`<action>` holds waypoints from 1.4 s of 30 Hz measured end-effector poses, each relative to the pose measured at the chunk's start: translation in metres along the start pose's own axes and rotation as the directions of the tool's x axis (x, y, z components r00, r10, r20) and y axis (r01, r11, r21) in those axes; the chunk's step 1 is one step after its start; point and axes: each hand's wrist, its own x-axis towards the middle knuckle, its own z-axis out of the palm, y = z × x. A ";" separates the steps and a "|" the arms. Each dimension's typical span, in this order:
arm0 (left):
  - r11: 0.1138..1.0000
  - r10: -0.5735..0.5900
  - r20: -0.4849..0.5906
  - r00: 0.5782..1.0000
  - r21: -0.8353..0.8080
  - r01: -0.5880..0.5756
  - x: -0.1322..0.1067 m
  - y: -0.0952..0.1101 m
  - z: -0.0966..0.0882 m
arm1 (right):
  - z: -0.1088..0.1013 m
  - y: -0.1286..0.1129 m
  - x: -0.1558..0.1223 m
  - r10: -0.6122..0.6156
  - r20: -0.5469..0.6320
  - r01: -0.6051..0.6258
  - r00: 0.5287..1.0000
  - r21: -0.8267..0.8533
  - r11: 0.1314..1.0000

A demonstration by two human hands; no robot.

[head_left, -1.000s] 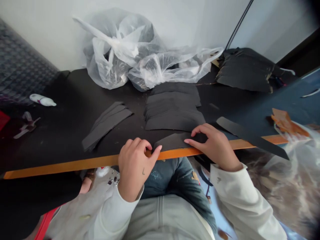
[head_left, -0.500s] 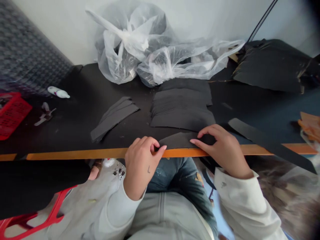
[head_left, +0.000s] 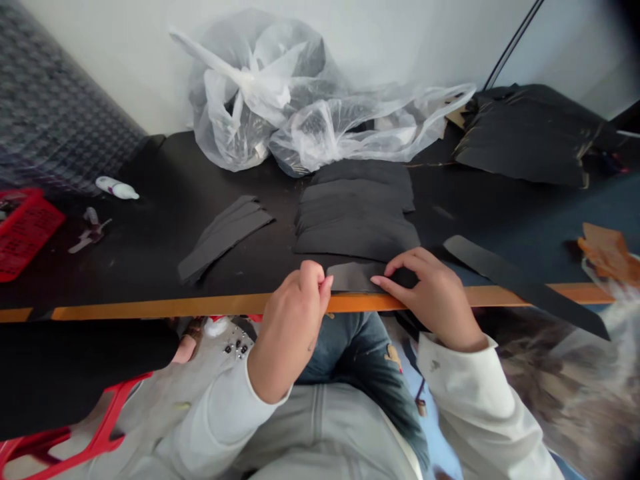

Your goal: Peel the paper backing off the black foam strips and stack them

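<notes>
We find the left hand (head_left: 289, 330) and the right hand (head_left: 430, 297) both on a black cut piece (head_left: 353, 277), which lies just in front of the central stack (head_left: 357, 220) of similar pieces, close to the orange edge (head_left: 200, 305) of the table (head_left: 150, 267). The right hand's fingers (head_left: 400, 261) curl over the piece and close on it with the thumb along its near side, a hold that keeps it flat and steady. The left hand's fingers (head_left: 313, 275) are bunched together at the piece's left end; they may be pinching it, though the knuckles hide the contact, so we cannot tell. Holding both ends keeps the piece from shifting. Left of the central stack lies a smaller fanned stack (head_left: 225, 237), set apart from it. To its right, a long black strip (head_left: 520, 283) runs out over the orange edge. Behind it, clear plastic bags (head_left: 250, 100) sit slumped together, with a crumpled black heap (head_left: 525, 137) farther right.
</notes>
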 end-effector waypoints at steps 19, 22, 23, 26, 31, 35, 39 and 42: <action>0.998 -0.067 -0.108 0.992 -0.025 0.065 -0.007 -0.034 0.020 | 0.000 0.003 0.001 0.020 0.007 -0.020 1.000 -0.013 1.000; 0.998 -0.064 -0.122 0.990 0.000 0.064 -0.008 -0.037 0.022 | 0.000 0.002 0.001 0.024 0.011 -0.024 1.000 -0.009 1.000; 0.998 -0.061 -0.126 0.990 0.002 0.062 -0.009 -0.038 0.022 | -0.001 0.002 0.001 0.023 0.010 -0.023 1.000 -0.010 1.000; 0.999 -0.052 -0.134 0.990 -0.011 0.051 -0.010 -0.039 0.023 | -0.001 0.002 0.000 0.025 0.011 -0.025 1.000 -0.019 1.000; 0.999 -0.046 -0.142 0.989 -0.035 0.042 -0.012 -0.039 0.023 | -0.001 0.002 -0.001 0.028 0.017 -0.028 0.999 -0.020 0.999; 0.998 -0.035 -0.148 0.988 -0.055 0.027 -0.015 -0.038 0.026 | 0.000 0.002 -0.001 0.029 0.023 -0.029 0.999 -0.025 0.999; 0.998 -0.059 -0.157 0.986 -0.036 0.054 -0.018 -0.037 0.024 | -0.001 0.002 0.000 0.033 0.026 -0.032 0.999 -0.030 0.999; 0.999 0.022 -0.180 0.983 -0.042 -0.030 -0.011 -0.035 0.006 | -0.002 0.004 0.002 0.017 0.043 -0.016 0.999 -0.022 1.000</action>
